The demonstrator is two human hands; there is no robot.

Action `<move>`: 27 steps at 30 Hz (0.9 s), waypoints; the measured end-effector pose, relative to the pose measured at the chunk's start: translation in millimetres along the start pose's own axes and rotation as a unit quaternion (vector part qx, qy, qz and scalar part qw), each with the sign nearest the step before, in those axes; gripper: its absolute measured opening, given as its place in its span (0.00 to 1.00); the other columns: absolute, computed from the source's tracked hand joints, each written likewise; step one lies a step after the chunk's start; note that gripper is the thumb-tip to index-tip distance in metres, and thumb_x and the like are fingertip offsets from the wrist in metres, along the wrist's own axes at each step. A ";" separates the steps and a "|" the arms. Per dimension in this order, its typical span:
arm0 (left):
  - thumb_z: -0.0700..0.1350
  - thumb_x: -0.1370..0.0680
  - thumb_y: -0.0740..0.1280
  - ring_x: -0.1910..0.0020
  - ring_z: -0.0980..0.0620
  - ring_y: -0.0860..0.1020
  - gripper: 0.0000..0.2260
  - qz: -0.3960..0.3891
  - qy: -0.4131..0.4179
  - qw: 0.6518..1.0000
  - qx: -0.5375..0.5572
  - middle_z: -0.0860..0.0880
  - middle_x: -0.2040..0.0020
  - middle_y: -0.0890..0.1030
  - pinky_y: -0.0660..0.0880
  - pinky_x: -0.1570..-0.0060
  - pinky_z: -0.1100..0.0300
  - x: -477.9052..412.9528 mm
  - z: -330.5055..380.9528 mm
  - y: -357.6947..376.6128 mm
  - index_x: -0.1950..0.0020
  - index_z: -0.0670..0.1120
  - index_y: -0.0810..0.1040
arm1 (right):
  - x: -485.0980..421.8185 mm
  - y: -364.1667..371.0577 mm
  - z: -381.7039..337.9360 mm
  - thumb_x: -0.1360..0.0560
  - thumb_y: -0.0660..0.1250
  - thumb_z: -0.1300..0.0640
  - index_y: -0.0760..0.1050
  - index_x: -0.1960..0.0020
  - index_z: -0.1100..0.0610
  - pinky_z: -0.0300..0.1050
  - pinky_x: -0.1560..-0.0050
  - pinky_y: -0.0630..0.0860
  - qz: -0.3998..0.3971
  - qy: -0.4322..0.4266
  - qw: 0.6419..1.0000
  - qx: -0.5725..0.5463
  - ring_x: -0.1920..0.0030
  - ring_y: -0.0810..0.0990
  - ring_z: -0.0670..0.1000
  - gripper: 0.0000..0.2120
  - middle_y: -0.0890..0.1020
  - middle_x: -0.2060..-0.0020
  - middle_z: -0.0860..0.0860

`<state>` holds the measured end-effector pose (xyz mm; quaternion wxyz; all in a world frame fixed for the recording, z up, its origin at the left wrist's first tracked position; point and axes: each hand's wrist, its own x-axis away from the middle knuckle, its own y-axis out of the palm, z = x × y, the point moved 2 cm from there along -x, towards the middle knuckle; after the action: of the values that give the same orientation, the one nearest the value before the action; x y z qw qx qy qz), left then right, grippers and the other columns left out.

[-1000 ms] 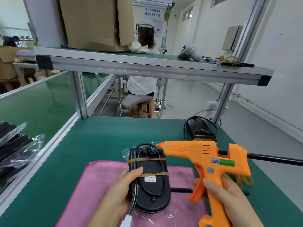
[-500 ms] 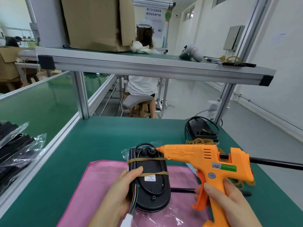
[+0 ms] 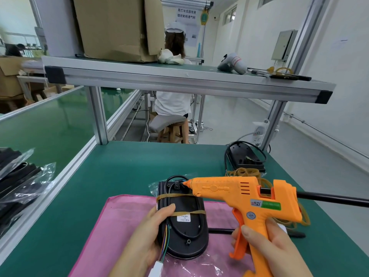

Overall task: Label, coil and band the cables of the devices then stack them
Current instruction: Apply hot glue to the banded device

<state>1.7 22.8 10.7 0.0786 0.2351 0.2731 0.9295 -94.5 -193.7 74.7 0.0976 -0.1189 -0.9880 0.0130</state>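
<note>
A factory assembly line is showing here: aluminium-profile posts (image 3: 98,116) are rising from a green-matted table (image 3: 119,166) and holding up an overhead shelf (image 3: 179,78) carrying a cardboard box (image 3: 115,27), a printed notice (image 3: 186,14) is hanging beyond, another person (image 3: 172,102) is sitting on a stool (image 3: 164,121) at the next station, and bagged black parts (image 3: 20,176) are lying at the left

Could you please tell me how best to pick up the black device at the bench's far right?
Probably grip the far black device across its narrow width from above: it lies flat, and its loose cable loops round it, so pinch the body, not the cable.
</note>
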 end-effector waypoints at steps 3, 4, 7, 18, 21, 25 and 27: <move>0.43 0.34 0.72 0.51 0.34 0.82 0.25 0.002 -0.003 1.000 0.002 0.33 0.49 0.83 0.82 0.57 0.44 -0.7 -0.5 -1.3 0.38 0.38 0.76 | 0.6 1.5 -1.0 0.40 0.72 0.52 0.75 0.43 0.52 0.59 0.48 0.79 0.000 0.003 1.000 -0.001 0.58 0.85 0.58 0.25 0.85 0.59 0.59; 0.43 0.34 0.72 0.49 0.33 0.82 0.25 0.004 -0.004 1.000 0.003 0.33 0.49 0.83 0.82 0.55 0.43 -1.1 -0.4 -1.7 0.38 0.38 0.76 | 1.2 1.1 -1.2 0.40 0.72 0.52 0.75 0.44 0.53 0.60 0.48 0.79 -0.001 0.003 1.000 0.000 0.57 0.85 0.58 0.25 0.85 0.59 0.59; 0.43 0.34 0.71 0.48 0.33 0.81 0.26 0.007 -0.005 1.000 0.008 0.32 0.48 0.82 0.82 0.54 0.43 -1.9 0.6 -2.6 0.37 0.37 0.76 | 3.1 -0.9 0.5 0.38 0.72 0.53 0.75 0.43 0.52 0.60 0.46 0.78 0.000 0.007 1.000 0.007 0.57 0.85 0.58 0.24 0.85 0.59 0.58; 0.43 0.34 0.71 0.52 0.36 0.82 0.26 -0.003 -0.010 1.000 0.008 0.33 0.48 0.82 0.82 0.62 0.48 0.7 1.1 -1.7 0.37 0.37 0.76 | 4.5 -7.2 -4.6 0.35 0.70 0.56 0.75 0.43 0.54 0.62 0.46 0.78 0.027 -0.005 1.000 0.016 0.57 0.85 0.60 0.20 0.85 0.60 0.60; 0.42 0.34 0.71 0.53 0.36 0.83 0.25 -0.012 -0.010 1.000 0.005 0.33 0.48 0.82 0.82 0.62 0.47 2.4 0.6 -0.4 0.38 0.37 0.76 | 2.9 -6.0 -7.3 0.31 0.70 0.58 0.74 0.42 0.54 0.59 0.48 0.79 0.037 -0.007 0.999 0.012 0.58 0.85 0.59 0.17 0.85 0.59 0.59; 0.42 0.34 0.71 0.57 0.37 0.84 0.24 -0.020 -0.006 1.000 -0.007 0.32 0.49 0.83 0.82 0.64 0.48 4.2 0.9 0.8 0.39 0.37 0.77 | 0.7 -3.4 -11.6 0.29 0.69 0.59 0.74 0.42 0.54 0.56 0.50 0.79 0.025 -0.017 0.999 0.016 0.58 0.85 0.58 0.16 0.85 0.60 0.59; 0.42 0.34 0.71 0.57 0.37 0.84 0.23 -0.019 -0.003 1.000 -0.015 0.33 0.49 0.83 0.82 0.64 0.48 4.8 1.3 1.1 0.40 0.37 0.78 | 1.3 -1.8 -13.4 0.31 0.69 0.57 0.74 0.42 0.54 0.55 0.51 0.79 0.016 -0.028 0.999 0.016 0.57 0.85 0.58 0.18 0.85 0.59 0.59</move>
<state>-1.9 23.9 14.1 0.1005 0.2318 0.2636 0.9310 -93.5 -195.1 88.2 0.0717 -0.1331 -0.9879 0.0339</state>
